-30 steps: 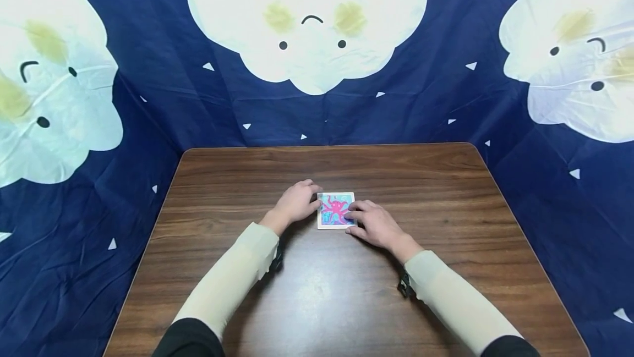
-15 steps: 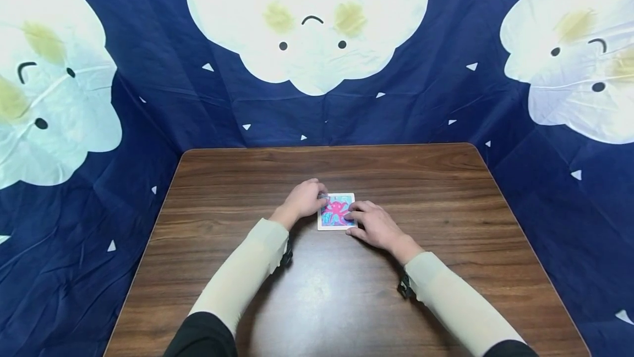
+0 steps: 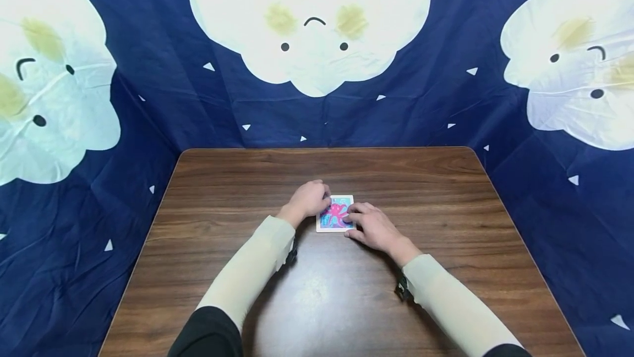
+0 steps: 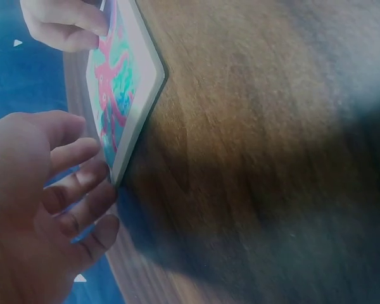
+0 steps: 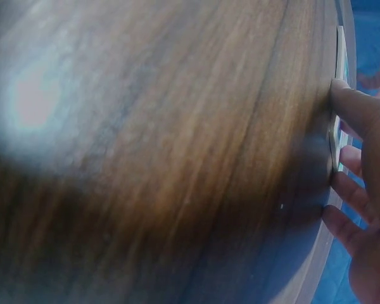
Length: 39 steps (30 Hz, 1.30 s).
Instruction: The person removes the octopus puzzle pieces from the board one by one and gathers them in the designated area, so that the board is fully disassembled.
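Note:
A thin square picture board (image 3: 337, 215) with a white border and a pink octopus on blue lies flat on the table, below the back half's middle. My left hand (image 3: 308, 199) is at its far left corner, fingers loosely bent, the tips over the border. In the left wrist view no thing shows between those fingers. At the right side, my right hand (image 3: 375, 226) rests its fingertips on the board, with the thumb (image 5: 343, 95) against the near edge. The fingers cover part of the octopus's right side.
The brown wood-grain table (image 3: 317, 313) has rounded far corners. Behind and beside it hang dark blue cloths (image 3: 163, 60) with white clouds and small triangles. A bright light reflection lies on the near tabletop.
My left hand has slid right, from beside the board's left edge to over its far left corner. The right hand and the board have kept their places; the head view tilts slightly.

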### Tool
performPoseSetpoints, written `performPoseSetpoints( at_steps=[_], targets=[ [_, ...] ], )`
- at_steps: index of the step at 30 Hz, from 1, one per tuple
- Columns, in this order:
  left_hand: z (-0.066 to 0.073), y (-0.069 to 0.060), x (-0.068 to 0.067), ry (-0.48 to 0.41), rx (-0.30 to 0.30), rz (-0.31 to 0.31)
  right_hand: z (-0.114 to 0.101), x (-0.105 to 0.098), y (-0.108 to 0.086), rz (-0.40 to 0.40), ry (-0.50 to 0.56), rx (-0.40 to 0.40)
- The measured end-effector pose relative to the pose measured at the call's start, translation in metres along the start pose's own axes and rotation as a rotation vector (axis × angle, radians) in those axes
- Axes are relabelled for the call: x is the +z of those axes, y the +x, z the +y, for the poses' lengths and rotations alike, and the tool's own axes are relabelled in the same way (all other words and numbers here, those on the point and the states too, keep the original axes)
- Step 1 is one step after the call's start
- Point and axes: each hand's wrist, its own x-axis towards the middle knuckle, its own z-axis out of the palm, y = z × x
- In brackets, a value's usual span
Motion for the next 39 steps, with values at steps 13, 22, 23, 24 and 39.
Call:
performPoseSetpoints(
  at_steps=[13,22,23,24,39],
  targets=[
    [0.011,-0.001,0.003,0.023,0.008,0.006,-0.001,0.001,-0.002,0.006,0.0,0.012],
    [0.014,-0.003,0.002,0.01,-0.018,0.002,-0.002,0.002,-0.002,-0.008,0.002,0.029],
    [0.015,-0.003,0.002,0.008,-0.019,0.002,-0.002,0.002,-0.002,-0.008,0.001,0.03],
    [0.015,-0.002,0.002,0.006,-0.019,0.001,-0.002,0.003,-0.002,-0.01,0.0,0.032],
    [0.013,0.002,-0.004,-0.049,-0.019,-0.044,-0.003,-0.001,-0.001,-0.024,-0.003,0.041]
  ],
)
